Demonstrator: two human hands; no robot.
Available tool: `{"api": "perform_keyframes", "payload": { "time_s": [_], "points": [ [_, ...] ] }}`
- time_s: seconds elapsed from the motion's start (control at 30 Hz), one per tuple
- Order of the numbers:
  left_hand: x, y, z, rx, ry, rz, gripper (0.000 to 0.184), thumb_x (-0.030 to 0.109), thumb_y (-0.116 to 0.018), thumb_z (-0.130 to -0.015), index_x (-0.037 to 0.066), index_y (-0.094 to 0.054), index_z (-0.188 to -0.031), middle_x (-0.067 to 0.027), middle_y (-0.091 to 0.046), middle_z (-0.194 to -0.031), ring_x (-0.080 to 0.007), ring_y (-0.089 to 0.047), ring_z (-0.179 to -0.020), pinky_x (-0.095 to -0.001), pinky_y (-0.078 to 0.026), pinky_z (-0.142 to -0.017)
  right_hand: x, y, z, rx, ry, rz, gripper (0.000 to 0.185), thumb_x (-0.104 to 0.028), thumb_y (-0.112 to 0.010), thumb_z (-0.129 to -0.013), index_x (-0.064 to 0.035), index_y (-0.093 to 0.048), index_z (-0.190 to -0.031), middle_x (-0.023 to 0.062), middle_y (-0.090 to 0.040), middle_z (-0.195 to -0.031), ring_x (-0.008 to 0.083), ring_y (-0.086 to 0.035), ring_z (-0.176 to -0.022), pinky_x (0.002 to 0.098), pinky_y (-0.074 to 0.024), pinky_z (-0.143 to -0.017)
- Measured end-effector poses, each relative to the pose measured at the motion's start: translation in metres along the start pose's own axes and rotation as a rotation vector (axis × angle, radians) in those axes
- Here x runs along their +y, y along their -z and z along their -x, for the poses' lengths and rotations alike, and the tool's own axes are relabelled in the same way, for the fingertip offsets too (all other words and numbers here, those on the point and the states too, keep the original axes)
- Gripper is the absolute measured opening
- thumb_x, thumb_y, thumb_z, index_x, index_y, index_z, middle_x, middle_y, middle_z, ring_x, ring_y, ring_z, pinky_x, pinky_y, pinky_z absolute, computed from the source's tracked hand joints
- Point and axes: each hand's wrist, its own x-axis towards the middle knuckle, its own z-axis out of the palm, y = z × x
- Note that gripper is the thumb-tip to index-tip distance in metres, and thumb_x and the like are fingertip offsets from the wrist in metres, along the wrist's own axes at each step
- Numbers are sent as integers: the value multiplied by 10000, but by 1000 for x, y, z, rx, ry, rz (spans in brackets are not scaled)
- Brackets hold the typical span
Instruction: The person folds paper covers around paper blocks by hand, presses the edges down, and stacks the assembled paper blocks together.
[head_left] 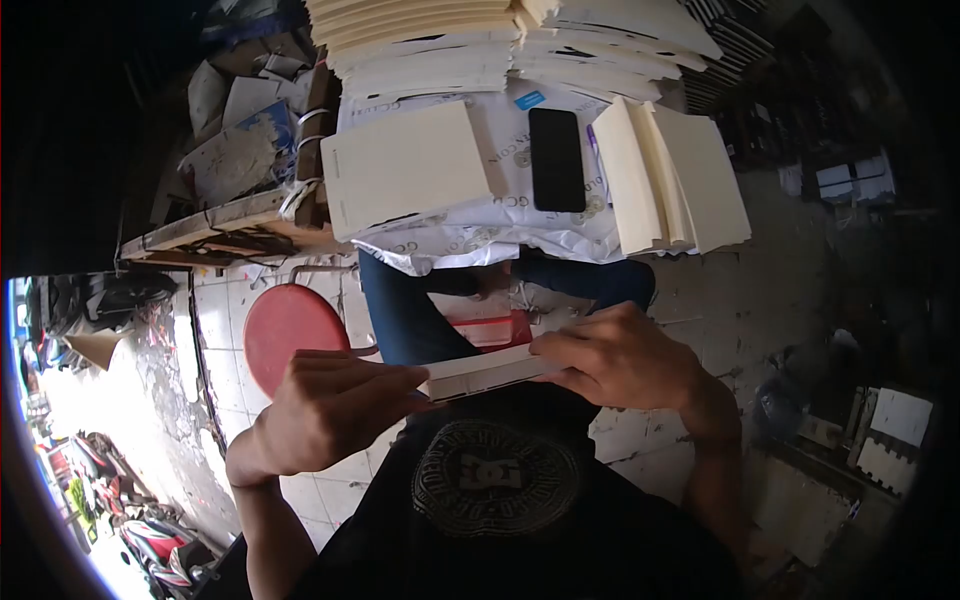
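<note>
A thick cream paper block (485, 374) is held edge-on in front of my chest, above my lap. My left hand (335, 405) grips its left end, fingers closed along the top. At the other end my right hand (615, 358) pinches the block between thumb and fingers. Beyond the hands, a cream block with small print (405, 170) lies flat on the paper-covered table (510, 225). A black phone (557, 160) rests right of it, and an opened-out cream block (670, 180) sits at the table's right side.
Tall stacks of cream sheets (420, 50) stand at the table's back. A red round stool (293, 340) is on the tiled floor at left, below a wooden rack (225, 235) holding scraps. A small blue card (530, 99) lies near the phone.
</note>
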Motion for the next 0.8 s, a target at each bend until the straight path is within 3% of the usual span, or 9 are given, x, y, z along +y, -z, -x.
{"api": "perform_keyframes", "payload": {
  "time_s": [0.13,0.2,0.33,0.37,0.4,0.43,0.47,0.6,0.8],
  "points": [
    [-38,2,6,356,271,431,182,49,-740,-807,-32,-718,-968,-143,-737,-876,-198,-718,-781,-300,-571,-727,-10,99,33,449,-139,42,221,-55,-760,-765,9,-701,-968,161,-721,-927,241,-712,-782,351,-558,-707],
    [-75,-3,-25,333,343,198,198,44,-716,-834,-38,-703,-1013,-147,-729,-980,-201,-700,-915,-316,-537,-823,1,132,44,942,-74,252,203,-46,-683,-878,32,-666,-1065,155,-715,-971,182,-686,-866,292,-533,-768],
    [-164,-58,-59,306,200,-255,736,231,-836,-742,43,-507,-1373,-187,-479,-1444,-372,-418,-1367,-446,-382,-1102,62,208,4,1569,192,479,224,-125,-705,-918,45,-685,-1063,66,-714,-991,84,-632,-867,227,-493,-784],
    [-178,-70,-61,280,184,-331,820,268,-848,-722,52,-466,-1414,-180,-429,-1487,-368,-359,-1406,-470,-331,-1135,87,222,-5,1597,168,545,204,-106,-726,-885,-7,-704,-1062,69,-727,-1032,126,-674,-886,271,-507,-782],
    [-185,-79,-63,245,171,-377,821,284,-845,-722,57,-470,-1417,-181,-429,-1487,-368,-362,-1404,-484,-322,-1137,97,228,-27,1552,209,766,448,75,-661,-790,-22,-650,-1227,167,-667,-1204,304,-621,-1156,366,-436,-1031],
    [-191,-88,-63,207,157,-422,822,299,-842,-723,62,-474,-1419,-182,-430,-1487,-368,-365,-1403,-497,-313,-1139,104,228,-30,1364,126,848,553,-35,-752,-790,-26,-580,-1315,199,-566,-1350,317,-519,-1283,394,-389,-1089],
    [-197,-97,-61,194,166,-445,800,325,-827,-732,77,-491,-1414,-172,-434,-1487,-355,-372,-1402,-512,-307,-1139,162,239,-39,1453,261,1189,182,-63,-730,-833,-54,-713,-1013,77,-724,-897,245,-679,-758,322,-508,-668],
    [-199,-102,-59,235,169,-462,730,288,-806,-747,128,-522,-1401,-134,-471,-1468,-321,-404,-1388,-496,-326,-1132,202,178,-59,785,-28,729,331,-290,-749,-847,-128,-711,-1134,66,-696,-1168,216,-649,-1083,397,-428,-927],
    [-198,-102,-59,211,150,-529,701,317,-770,-786,128,-508,-1408,-120,-474,-1468,-308,-424,-1376,-482,-326,-1134,172,167,-42,1038,34,579,422,-290,-746,-860,-46,-660,-1194,131,-694,-1148,270,-648,-1094,383,-453,-957]
  ]
}}
